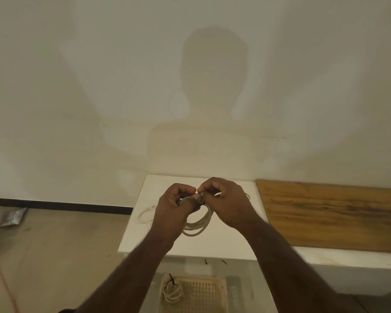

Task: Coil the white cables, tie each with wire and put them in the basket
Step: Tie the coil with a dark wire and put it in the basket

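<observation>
A coiled white cable hangs above the white table, held at its top by both hands. My left hand grips the coil's upper left side. My right hand pinches a thin dark tie wire at the top of the coil, fingertips touching those of the left hand. Another white cable lies loose on the table to the left. Below the table edge stands a cream perforated basket with a tied white coil inside at its left.
A wooden board lies on the surface to the right. Two small dark wire pieces rest under the table's front edge. A pale wall rises behind. Paper and a packet lie on the floor at far left.
</observation>
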